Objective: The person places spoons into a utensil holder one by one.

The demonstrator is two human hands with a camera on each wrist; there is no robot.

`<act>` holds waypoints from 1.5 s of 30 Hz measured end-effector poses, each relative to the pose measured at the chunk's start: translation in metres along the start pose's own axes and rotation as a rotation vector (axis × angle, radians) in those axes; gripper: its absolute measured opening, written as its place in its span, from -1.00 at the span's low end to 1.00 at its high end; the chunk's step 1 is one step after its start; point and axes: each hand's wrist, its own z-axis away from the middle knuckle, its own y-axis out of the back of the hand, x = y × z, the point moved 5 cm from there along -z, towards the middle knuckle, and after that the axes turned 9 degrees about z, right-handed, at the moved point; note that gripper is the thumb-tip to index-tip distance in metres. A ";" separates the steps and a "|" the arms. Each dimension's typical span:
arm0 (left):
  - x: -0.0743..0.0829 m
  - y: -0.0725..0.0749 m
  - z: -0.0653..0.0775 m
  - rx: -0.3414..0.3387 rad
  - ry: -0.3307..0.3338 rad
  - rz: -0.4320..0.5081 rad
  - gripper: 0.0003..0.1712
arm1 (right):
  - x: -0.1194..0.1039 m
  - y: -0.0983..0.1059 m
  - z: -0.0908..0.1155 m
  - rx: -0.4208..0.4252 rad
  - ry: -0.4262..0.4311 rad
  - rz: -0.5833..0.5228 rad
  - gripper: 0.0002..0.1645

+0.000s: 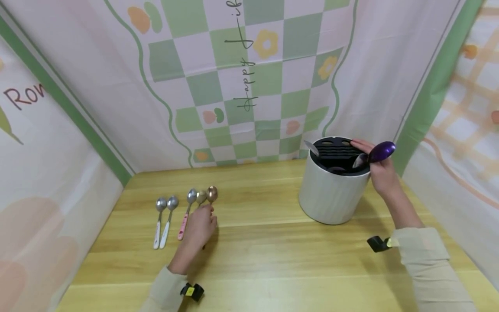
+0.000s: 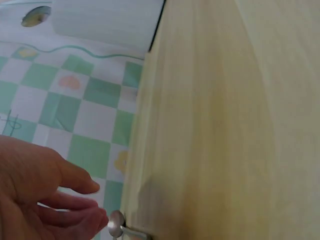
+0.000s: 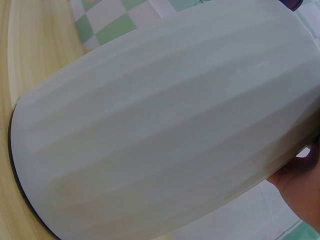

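Observation:
In the head view my left hand (image 1: 200, 225) is over the row of spoons at the left, nearest the bronze-coloured spoon (image 1: 212, 194) and a gold spoon (image 1: 201, 197). Both handles are largely hidden by it. In the left wrist view a gap shows between thumb and fingers, with a spoon bowl (image 2: 116, 223) just past the fingertips. My right hand (image 1: 383, 175) rests against the rim of a white ribbed utensil holder (image 1: 331, 199), its fingers extended along the far side. A purple spoon (image 1: 383, 151) sticks out of the holder in front of this hand, partly covering it.
A spoon with a pink handle (image 1: 183, 226) and two spoons with white handles (image 1: 157, 236) lie on the wooden table (image 1: 265, 255). The holder's black slotted insert (image 1: 337, 151) also carries a silver blade-like utensil (image 1: 312, 148). Patterned cloth (image 1: 234, 86) hangs behind.

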 end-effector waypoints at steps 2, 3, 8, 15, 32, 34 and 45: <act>-0.003 -0.001 -0.001 -0.004 -0.006 -0.045 -0.80 | 0.000 0.000 0.000 -0.001 -0.005 0.003 -0.57; -0.004 -0.002 -0.001 -0.009 -0.006 -0.063 -0.83 | 0.000 0.000 0.000 0.000 -0.007 0.003 -0.57; -0.014 -0.004 -0.004 -0.041 0.028 -0.130 -0.88 | -0.001 0.000 0.000 0.000 -0.008 -0.014 -0.57; -0.020 -0.008 -0.007 -0.088 0.033 -0.198 -0.83 | -0.003 0.000 0.001 -0.001 0.004 -0.016 -0.57; -0.031 -0.010 -0.014 -0.198 0.127 -0.124 -0.74 | -0.003 -0.001 0.001 0.002 0.031 -0.018 -0.58; -0.033 -0.010 -0.013 -0.219 0.161 -0.082 -0.71 | -0.004 -0.001 0.001 0.002 0.028 -0.020 -0.58; -0.027 -0.010 -0.013 -0.228 0.177 0.076 -0.78 | -0.006 -0.001 0.000 0.009 0.037 -0.032 -0.59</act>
